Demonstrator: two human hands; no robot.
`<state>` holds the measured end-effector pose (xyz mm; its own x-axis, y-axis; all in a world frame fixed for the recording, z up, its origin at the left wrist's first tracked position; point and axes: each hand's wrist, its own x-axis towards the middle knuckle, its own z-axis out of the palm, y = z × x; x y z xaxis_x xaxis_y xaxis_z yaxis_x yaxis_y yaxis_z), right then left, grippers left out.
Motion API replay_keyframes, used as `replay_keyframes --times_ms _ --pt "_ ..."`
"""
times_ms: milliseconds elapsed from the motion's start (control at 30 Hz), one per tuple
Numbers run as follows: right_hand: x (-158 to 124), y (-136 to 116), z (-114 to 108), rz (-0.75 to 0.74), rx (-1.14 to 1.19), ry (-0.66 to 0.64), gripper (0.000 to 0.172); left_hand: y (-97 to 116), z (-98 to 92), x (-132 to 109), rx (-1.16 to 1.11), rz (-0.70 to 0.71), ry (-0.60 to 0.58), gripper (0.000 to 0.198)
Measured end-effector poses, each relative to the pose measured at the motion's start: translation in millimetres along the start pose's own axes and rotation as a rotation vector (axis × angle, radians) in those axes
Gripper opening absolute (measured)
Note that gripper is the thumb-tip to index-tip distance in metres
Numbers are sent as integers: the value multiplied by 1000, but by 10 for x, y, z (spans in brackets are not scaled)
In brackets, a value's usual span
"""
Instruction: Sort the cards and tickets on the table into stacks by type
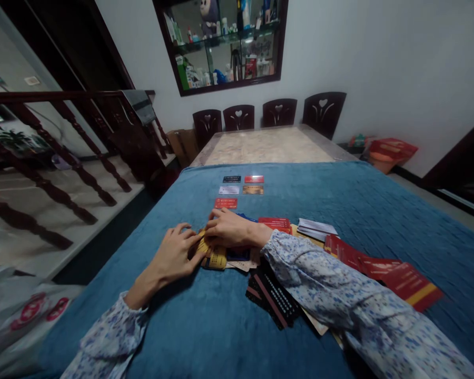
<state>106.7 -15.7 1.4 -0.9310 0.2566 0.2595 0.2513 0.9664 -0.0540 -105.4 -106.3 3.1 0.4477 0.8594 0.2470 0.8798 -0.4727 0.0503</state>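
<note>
Plain blue cloth; yellow cards, red cards, black cards with seemingly pale stripes; sleeve white, flecked blue.

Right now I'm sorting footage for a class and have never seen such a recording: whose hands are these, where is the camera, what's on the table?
No machine here: a person wears one camera on the head, looking forward and down, so both hands are their own. The left hand and right hand meet on a heap of yellow cards; whether either grips one I cannot tell. A blue cloth covers the near end of the table. Farther off, five cards lie in neat rows. By the right forearm lie black cards, red cards and a white stack.
</note>
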Motion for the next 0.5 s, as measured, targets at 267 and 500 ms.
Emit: replay_keyframes --times_ms 267,500 --pt "-75 123 22 -30 22 23 19 -42 52 14 -82 10 -7 20" --pt "-67 137 62 -69 -14 57 22 -15 -24 21 -134 -15 -62 15"
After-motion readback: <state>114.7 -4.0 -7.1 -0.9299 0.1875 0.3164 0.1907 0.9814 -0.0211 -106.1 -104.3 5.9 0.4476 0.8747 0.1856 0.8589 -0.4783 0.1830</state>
